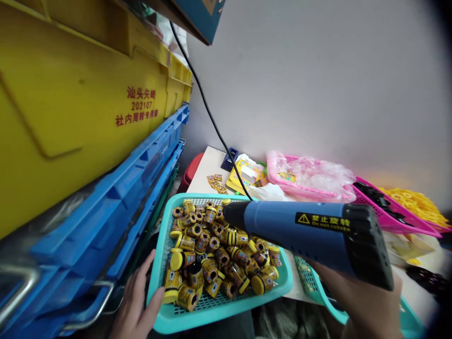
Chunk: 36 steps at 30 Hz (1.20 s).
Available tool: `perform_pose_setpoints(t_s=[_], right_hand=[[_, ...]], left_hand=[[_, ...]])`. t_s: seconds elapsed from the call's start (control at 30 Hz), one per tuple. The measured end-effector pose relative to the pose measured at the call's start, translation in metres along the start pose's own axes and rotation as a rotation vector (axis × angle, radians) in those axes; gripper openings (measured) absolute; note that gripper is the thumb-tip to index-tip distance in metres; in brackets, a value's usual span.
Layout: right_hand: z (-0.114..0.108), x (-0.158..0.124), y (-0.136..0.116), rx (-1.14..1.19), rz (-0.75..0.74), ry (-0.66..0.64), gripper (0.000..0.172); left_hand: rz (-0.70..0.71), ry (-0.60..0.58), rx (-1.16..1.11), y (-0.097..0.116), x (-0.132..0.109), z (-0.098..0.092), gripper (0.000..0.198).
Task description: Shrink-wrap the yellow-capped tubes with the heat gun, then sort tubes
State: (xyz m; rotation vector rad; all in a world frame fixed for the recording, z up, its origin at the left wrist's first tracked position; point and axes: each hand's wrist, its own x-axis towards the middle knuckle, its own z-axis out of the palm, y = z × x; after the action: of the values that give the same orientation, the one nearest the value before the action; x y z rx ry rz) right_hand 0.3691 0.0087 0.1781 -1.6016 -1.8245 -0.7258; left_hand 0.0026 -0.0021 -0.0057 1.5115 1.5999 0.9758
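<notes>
At the lower centre of the frame, small yellow-lidded jars (pixel 242 256) lie heaped in a teal mesh basket (pixel 212 317). The right hand (pixel 370 301), lower right, holds up a blue heat gun (pixel 296 228), its fingers mostly hidden behind the tool. The left hand (pixel 136 301), lower left, laps its thumb over the rim, fingers partly spread outside; whether they grip, I cannot tell. Heating the jars seems in hand; the next move calls for sweeping the nozzle (pixel 233 214) evenly.

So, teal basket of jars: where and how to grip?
Teal basket: likely by its rim at left and right ends, from outside: the rim is broad, while jumbled jars fill the middle. Left hand is at the left end.
</notes>
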Motion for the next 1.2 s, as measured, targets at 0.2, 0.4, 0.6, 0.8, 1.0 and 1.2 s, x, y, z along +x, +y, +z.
perform_pose_setpoints(t_s=[0.2,0.4,0.6,0.8,1.0,1.2], right_hand=[[-0.004,-0.006,0.003,-0.105,-0.126,0.034,0.035],[-0.008,0.042,-0.020,-0.215,-0.332,0.017,0.037],[-0.003,0.114,-0.048,-0.311,-0.475,-0.148,0.050],[0.015,0.171,-0.085,-0.420,-0.494,-0.447,0.054],[0.027,0.200,-0.108,-0.464,-0.463,-0.628,0.056],[0.034,0.210,-0.116,-0.439,-0.529,-0.555,0.057]], left_hand=[[-0.014,0.007,-0.013,0.005,0.002,0.000,0.059],[0.015,0.058,-0.005,-0.006,0.002,0.004,0.058],[0.040,0.042,-0.007,-0.005,0.004,0.002,0.058],[0.047,0.072,0.006,0.000,0.003,0.001,0.057],[0.096,0.066,-0.002,0.006,0.002,0.000,0.056],[0.048,0.131,-0.055,0.018,0.000,0.005,0.052]])
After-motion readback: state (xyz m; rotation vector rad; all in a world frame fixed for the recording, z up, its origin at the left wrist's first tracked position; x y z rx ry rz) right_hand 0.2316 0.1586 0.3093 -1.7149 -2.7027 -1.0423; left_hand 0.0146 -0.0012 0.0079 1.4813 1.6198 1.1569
